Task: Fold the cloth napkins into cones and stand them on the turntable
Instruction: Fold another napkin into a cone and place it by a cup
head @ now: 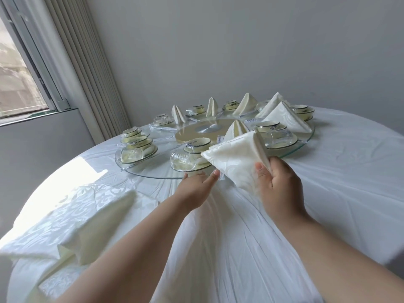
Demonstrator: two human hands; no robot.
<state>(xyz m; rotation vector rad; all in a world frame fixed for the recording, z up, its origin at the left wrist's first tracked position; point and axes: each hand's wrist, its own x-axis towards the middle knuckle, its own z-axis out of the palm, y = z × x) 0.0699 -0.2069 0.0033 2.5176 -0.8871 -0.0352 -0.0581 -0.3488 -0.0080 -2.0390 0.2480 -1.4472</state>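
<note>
One big round table point(328, 193) is being covered by a white cloth. One glass turntable point(153, 173) is being seen on top of it. One pile of flat napkins point(72, 217) is lying at the near left edge of the table. Six folded cones point(286, 117) are being stood on the turntable, and one more napkin cone point(236, 158) is being held up over the near rim. It is being pinched at its right edge by the right hand point(277, 182), with the thumb in front and the fingers behind the cloth. The left hand point(196, 186) is being reached out with straight, loose fingers, just touching the cone's low corner and holding nothing. About ten sets of small bowls point(197, 144) and clear wrapped cups are being kept around the ring. The near set is being partly hidden by the held cone.
</note>
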